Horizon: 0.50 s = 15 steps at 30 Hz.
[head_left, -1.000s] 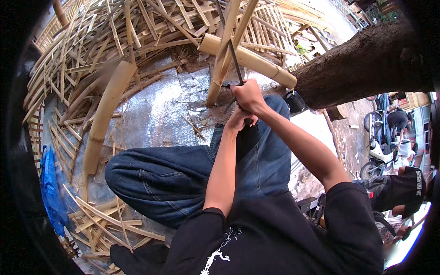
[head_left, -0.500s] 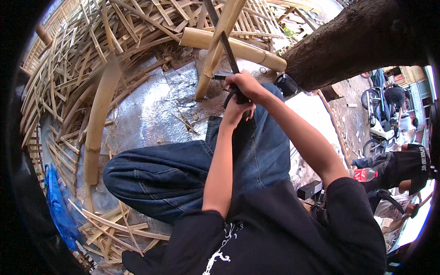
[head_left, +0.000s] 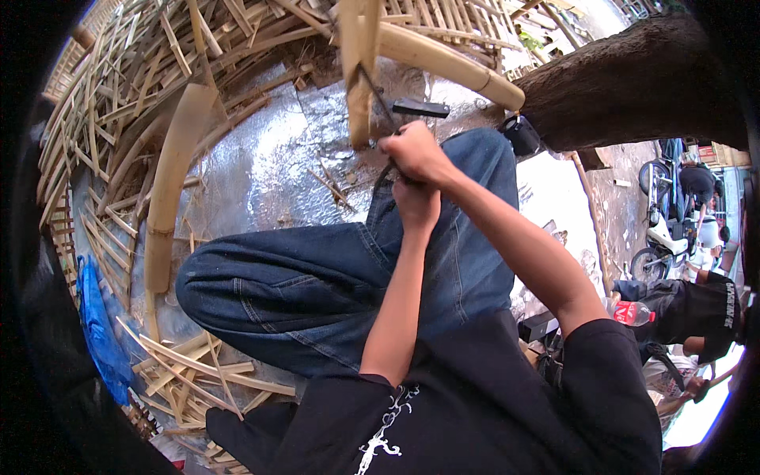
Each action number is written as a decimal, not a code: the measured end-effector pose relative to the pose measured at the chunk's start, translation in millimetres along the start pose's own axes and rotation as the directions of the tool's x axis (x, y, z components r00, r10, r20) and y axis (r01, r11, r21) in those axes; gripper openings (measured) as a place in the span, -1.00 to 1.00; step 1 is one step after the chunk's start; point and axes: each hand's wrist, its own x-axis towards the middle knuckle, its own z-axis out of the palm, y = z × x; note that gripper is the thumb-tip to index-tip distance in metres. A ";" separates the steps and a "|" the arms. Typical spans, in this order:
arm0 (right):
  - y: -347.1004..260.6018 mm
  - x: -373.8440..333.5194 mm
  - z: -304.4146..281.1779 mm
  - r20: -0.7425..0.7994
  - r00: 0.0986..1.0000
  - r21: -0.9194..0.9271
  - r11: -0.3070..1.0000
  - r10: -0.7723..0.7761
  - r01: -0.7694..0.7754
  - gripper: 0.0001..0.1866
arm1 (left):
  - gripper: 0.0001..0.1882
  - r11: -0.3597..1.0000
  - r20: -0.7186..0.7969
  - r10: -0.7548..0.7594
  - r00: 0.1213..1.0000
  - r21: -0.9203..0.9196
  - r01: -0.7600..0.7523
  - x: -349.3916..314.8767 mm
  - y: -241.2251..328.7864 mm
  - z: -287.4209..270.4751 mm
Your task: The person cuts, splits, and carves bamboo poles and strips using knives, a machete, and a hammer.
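Both of my hands are closed, one ahead of the other, around the mostly hidden handle of a long dark blade (head_left: 375,93). My right hand (head_left: 416,154) grips at the front, and my left hand (head_left: 418,204) is just behind it, over my lap. The blade runs away from me to a bamboo pole (head_left: 359,111) standing nearly upright, and meets it partway up. Whether it has cut in cannot be made out. Above the blade the pole looks split lengthwise. A thick bamboo length (head_left: 451,65) lies behind it. A flat black bar (head_left: 420,108) is just beyond my right hand.
Bamboo strips (head_left: 119,103) are heaped at the far left, with more strips (head_left: 198,380) near left. Another bamboo piece (head_left: 166,198) stands left of my knee. A tree trunk (head_left: 633,83), a black cup-like container (head_left: 520,136), a bottle (head_left: 633,313) and a seated person (head_left: 681,309) are right.
The bamboo pole has swung from a slant to nearly upright. My hands and the blade have shifted with it, and less blade shows. The black bar is now more exposed. The whole view has moved slightly.
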 end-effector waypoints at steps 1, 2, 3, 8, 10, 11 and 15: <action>-1.0 2.1 1.3 -0.002 0.996 -0.010 0.995 -0.094 0.094 -0.66 | -0.74 0.994 0.141 0.040 0.989 0.094 -0.054 7.7 -14.1 -7.5; -0.2 3.8 -2.0 -0.011 0.982 -0.025 0.982 -0.190 0.190 -0.68 | -0.73 0.978 0.286 0.070 0.956 0.169 -0.122 11.2 -31.7 -7.9; -0.3 3.3 2.3 -0.064 0.998 0.057 0.998 0.005 -0.001 -0.68 | -0.75 0.965 0.265 -0.234 0.935 -0.050 0.256 6.5 -45.8 -4.4; -10.2 -6.3 12.7 -0.155 0.988 -0.026 1.000 -0.014 0.010 -0.62 | -0.82 0.833 0.454 -0.319 0.832 -0.284 0.474 15.6 -29.9 -20.3; -14.9 -11.5 16.0 -0.194 0.981 -0.047 0.998 0.024 -0.034 -0.64 | -0.83 0.840 0.398 -0.305 0.865 -0.316 0.441 12.6 -29.8 -18.7; -15.7 -12.2 17.6 -0.260 0.965 -0.079 0.996 0.019 -0.041 -0.64 | -0.83 0.843 0.380 -0.299 0.876 -0.326 0.429 12.4 -29.7 -16.1; -5.9 1.2 9.9 -0.222 0.959 -0.152 0.965 0.177 -0.214 -0.60 | -0.83 0.552 0.507 -0.450 0.735 -0.489 0.676 13.9 -16.9 -14.8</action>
